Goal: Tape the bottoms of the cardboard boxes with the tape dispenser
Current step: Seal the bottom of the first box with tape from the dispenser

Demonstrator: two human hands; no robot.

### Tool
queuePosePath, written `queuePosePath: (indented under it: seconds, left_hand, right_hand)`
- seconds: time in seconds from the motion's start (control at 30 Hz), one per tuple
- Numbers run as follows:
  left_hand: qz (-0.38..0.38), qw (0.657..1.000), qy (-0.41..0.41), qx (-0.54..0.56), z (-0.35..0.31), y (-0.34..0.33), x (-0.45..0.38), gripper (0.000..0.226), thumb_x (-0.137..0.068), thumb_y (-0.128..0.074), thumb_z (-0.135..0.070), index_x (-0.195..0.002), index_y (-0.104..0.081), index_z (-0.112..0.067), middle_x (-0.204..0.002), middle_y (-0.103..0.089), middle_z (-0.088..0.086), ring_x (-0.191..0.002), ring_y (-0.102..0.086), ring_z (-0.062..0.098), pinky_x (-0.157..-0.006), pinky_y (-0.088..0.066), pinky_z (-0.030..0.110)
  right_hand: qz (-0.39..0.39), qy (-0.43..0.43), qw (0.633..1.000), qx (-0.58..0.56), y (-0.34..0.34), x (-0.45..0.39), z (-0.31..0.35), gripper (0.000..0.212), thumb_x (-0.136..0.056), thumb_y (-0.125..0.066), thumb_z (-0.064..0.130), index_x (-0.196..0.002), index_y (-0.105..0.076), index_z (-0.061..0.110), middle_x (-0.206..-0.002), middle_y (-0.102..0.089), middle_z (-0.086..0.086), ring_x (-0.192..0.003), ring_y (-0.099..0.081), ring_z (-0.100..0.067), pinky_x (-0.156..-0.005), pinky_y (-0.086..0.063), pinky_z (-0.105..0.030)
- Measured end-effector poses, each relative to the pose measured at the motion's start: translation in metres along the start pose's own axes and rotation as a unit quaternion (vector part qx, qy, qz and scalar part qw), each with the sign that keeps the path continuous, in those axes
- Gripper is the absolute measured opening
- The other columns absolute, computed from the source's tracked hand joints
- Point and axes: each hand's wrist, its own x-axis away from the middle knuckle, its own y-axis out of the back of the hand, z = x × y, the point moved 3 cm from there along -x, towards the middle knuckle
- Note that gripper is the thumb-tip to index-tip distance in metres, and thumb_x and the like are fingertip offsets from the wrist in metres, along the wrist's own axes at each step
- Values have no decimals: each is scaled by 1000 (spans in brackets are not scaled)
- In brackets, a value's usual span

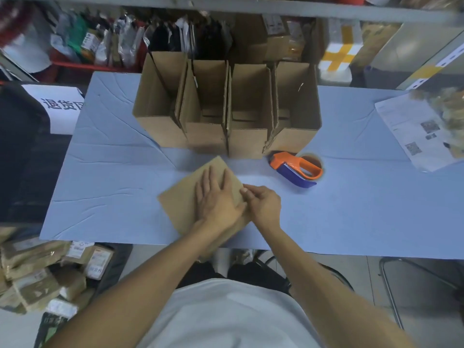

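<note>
A flattened cardboard box (184,197) lies tilted on the blue table (113,192) near the front edge. My left hand (217,197) rests flat on top of it with straight fingers. My right hand (262,204) pinches the box's right edge with curled fingers. The orange and blue tape dispenser (297,169) lies on the table to the right of the flat box, untouched. Several open cardboard boxes (226,106) stand upright in a row behind.
A printed paper sheet (416,131) lies at the table's right end. Shelves with packed goods (125,38) run along the back. Wrapped parcels (37,270) are piled on the floor at the left. A folding chair frame (391,285) stands at the right front.
</note>
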Motion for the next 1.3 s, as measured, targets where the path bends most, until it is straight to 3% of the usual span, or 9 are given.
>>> queuePosePath:
  seconds: [0.17, 0.37, 0.47, 0.57, 0.67, 0.73, 0.93, 1.07, 1.3]
  left_hand:
    - [3, 992, -125, 13, 15, 5, -6, 100, -73, -36, -69, -156, -6, -22, -165, 9, 0, -150, 14, 12, -119, 10, 34]
    - [-52, 992, -115, -16, 18, 5, -7, 104, -76, -57, -65, -156, -13, -16, -165, -7, -3, -151, 1, 10, -121, 3, 32]
    - [-93, 992, -83, -15, 9, 2, -7, 96, -76, -58, -60, -153, -26, -14, -162, -22, -1, -150, -13, 13, -121, -4, 34]
    - [-127, 990, -60, 16, -1, 0, -10, 82, -76, -62, -46, -146, -39, -9, -154, -39, 5, -145, -28, 20, -119, -13, 38]
    - [-127, 990, -50, 32, -4, -5, -10, 79, -77, -66, -35, -146, -40, -7, -154, -38, 7, -146, -27, 21, -120, -14, 41]
    - [-135, 988, -61, 36, -1, -5, -9, 78, -77, -66, -32, -146, -40, -7, -154, -38, 8, -146, -27, 22, -120, -14, 42]
    - [-108, 990, -83, 40, 4, -1, -7, 81, -81, -64, -38, -149, -33, -7, -158, -31, 8, -148, -21, 22, -120, -9, 39]
    - [-67, 993, -90, 26, 3, 15, -10, 75, -89, -57, -50, -148, -35, -9, -158, -30, 7, -147, -22, 23, -118, -13, 33]
    - [18, 984, -105, 142, -8, 63, -27, 26, -94, -55, -29, -101, -61, -4, -114, -63, 12, -110, -54, 29, -92, -43, 38]
  right_hand:
    - [2, -73, 993, -96, -10, 24, -7, 19, -88, -71, 20, -105, -78, 16, -94, -76, 1, -90, -69, -13, -84, -52, -28]
    - [112, -188, 954, -204, 0, 1, -2, 4, -80, -77, 7, -77, -76, 5, -79, -74, -16, -75, -69, -22, -76, -61, -32]
    - [110, -140, 976, -124, 15, -15, 1, 15, -84, -70, 5, -71, -74, 10, -66, -70, -3, -67, -65, -16, -63, -56, -23]
    - [-42, -7, 994, 97, 55, -40, 3, 23, -84, -63, 12, -64, -60, 23, -62, -58, 5, -64, -53, -16, -53, -37, -24]
    - [-120, 43, 963, 236, 94, -63, -9, 9, -82, -60, 11, -89, -64, 14, -92, -61, -7, -86, -55, -28, -61, -36, -28]
    - [-76, 27, 947, 310, 102, -78, -21, 34, -83, -65, 13, -115, -58, 7, -116, -58, -14, -103, -55, -33, -70, -45, -35]
    - [9, 92, 923, 373, 104, -88, -27, 38, -81, -56, -2, -116, -46, 10, -105, -61, -13, -85, -56, -32, -63, -42, -35]
    - [39, 173, 939, 295, 115, -61, -19, 47, -91, -56, 7, -136, -48, 17, -125, -60, -7, -105, -58, -29, -77, -43, -29]
    - [81, 130, 957, 247, 121, -19, -17, 55, -98, -44, 13, -149, -35, 31, -118, -60, -9, -100, -56, -28, -84, -49, -42]
